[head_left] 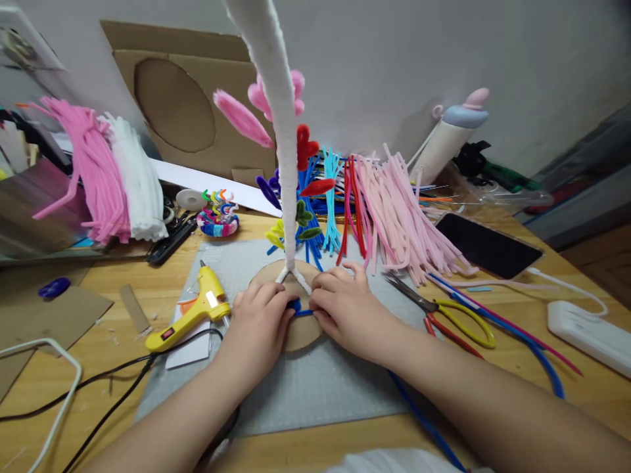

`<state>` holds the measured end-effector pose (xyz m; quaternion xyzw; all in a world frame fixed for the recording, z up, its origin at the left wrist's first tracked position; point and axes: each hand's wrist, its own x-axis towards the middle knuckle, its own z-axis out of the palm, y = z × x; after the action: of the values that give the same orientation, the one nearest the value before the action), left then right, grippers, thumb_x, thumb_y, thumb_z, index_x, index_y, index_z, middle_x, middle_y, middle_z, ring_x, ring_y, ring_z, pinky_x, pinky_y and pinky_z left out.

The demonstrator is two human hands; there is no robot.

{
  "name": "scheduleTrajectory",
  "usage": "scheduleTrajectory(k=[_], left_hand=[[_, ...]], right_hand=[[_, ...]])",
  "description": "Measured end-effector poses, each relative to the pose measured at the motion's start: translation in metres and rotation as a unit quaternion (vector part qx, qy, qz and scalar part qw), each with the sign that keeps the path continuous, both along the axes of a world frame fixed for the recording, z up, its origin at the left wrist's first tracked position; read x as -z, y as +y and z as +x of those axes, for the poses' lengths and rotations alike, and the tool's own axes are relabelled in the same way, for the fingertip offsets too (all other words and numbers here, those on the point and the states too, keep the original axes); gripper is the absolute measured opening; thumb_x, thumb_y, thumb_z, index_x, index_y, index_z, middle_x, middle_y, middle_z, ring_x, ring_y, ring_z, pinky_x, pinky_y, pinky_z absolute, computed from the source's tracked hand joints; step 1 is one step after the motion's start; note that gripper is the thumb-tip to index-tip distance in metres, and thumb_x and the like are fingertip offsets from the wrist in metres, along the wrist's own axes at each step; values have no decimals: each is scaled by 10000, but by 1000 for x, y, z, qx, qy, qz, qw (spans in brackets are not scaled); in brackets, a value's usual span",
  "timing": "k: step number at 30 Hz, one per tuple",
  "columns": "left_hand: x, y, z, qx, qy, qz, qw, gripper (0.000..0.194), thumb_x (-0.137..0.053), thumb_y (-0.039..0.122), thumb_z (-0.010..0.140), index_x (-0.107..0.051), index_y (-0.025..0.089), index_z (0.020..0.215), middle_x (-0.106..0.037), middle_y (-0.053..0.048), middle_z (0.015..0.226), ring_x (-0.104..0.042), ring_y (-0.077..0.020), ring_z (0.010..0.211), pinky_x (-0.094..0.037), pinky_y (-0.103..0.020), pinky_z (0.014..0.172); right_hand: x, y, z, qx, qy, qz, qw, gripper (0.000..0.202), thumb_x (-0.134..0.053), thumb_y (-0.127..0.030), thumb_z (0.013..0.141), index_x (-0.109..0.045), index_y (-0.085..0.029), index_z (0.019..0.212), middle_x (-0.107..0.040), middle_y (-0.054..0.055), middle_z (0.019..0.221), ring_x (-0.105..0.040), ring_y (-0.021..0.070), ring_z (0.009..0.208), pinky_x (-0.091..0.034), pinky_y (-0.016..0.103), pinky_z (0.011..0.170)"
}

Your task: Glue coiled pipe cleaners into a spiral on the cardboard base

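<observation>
Both your hands are over the cardboard disc, fingers curled in and thumbs close to the fingertips. Your left hand pinches the bunched end of a blue pipe cleaner, and your right hand grips it a little further along, so that a short straight length shows between them. The piece sits just above the disc, in front of the forked foot of the white stem; whether it touches the cardboard you can't tell from here. The stem rises from the disc, with pink, red, purple, green and yellow fuzzy shapes about it. Under the disc lies the grey mat on the wooden worktop. To your left is the yellow glue gun; to your right, the scissors lie with blades parted, near the black phone
</observation>
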<state>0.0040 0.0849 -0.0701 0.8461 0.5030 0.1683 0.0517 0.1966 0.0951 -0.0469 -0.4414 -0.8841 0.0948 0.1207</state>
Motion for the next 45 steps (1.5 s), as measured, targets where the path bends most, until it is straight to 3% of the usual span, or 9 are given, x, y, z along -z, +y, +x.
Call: scheduleTrajectory(k=[11,19,26,31,34,36,38,41,45], left_hand=[[-7,2,2,19,30,-4,999,172,-475,218,917,-619,242,1009,-641,-40,1013,-525,-233,964,-377,-394,768],[-6,-1,0,3,5,-19,1000,175,-473,247,915,-617,248,1015,-633,-40,1040,-521,-243,965,-375,-396,757],[-5,-3,2,-1,7,-15,1000,179,-467,257,912,-607,245,1023,-623,-38,1032,-523,-250,967,-369,-404,765],[-2,-2,0,2,5,-16,1000,176,-473,252,908,-608,247,1021,-624,-41,1037,-528,-251,970,-368,-403,761],[-2,-2,-1,1,1,-19,1000,177,-471,254,911,-607,249,1024,-620,-37,1051,-523,-250,986,-370,-407,774],[-2,-3,0,0,-3,-21,1000,179,-465,252,915,-604,249,1027,-616,-34,1061,-519,-247,996,-373,-406,787],[-2,-3,0,1,-4,-23,1000,181,-464,252,916,-603,250,1031,-614,-31,1064,-516,-244,1003,-376,-404,797],[-2,-3,0,-1,-3,-26,1000,184,-469,251,913,-602,251,1040,-615,-28,1071,-514,-243,1014,-377,-400,805],[-1,-3,0,-5,2,-26,1000,178,-476,251,908,-609,250,1027,-617,-31,1077,-520,-244,1008,-377,-401,805]], right_hand=[[-1,2,-7,33,-48,-1,998,153,-491,-161,851,-634,-146,798,-656,91,830,-558,250,840,-326,401,781],[0,6,-2,112,91,-199,969,80,-535,-183,811,-612,-198,794,-637,1,706,-559,146,629,-336,240,557],[-2,5,24,137,127,-371,910,141,-571,-262,794,-582,-173,686,-493,-44,574,-418,97,521,-281,214,482],[-7,6,41,160,285,-469,821,190,-616,-342,783,-561,-169,841,-439,-84,486,-354,76,452,-230,206,456],[-8,5,44,152,411,-534,723,278,-626,-318,786,-542,-179,1012,-516,-72,478,-386,72,413,-234,188,429],[-3,3,44,136,478,-572,652,231,-616,-323,788,-562,-178,960,-622,-17,588,-441,68,408,-268,178,409],[7,-1,43,100,521,-578,620,234,-643,-332,779,-575,-186,948,-698,39,801,-494,61,414,-311,176,400],[21,-8,41,59,530,-496,685,241,-657,-351,812,-602,-205,996,-700,63,958,-544,63,437,-368,183,408],[27,-10,41,-10,418,-222,881,195,-592,-301,880,-694,-197,1009,-692,58,822,-627,128,641,-491,249,603]])
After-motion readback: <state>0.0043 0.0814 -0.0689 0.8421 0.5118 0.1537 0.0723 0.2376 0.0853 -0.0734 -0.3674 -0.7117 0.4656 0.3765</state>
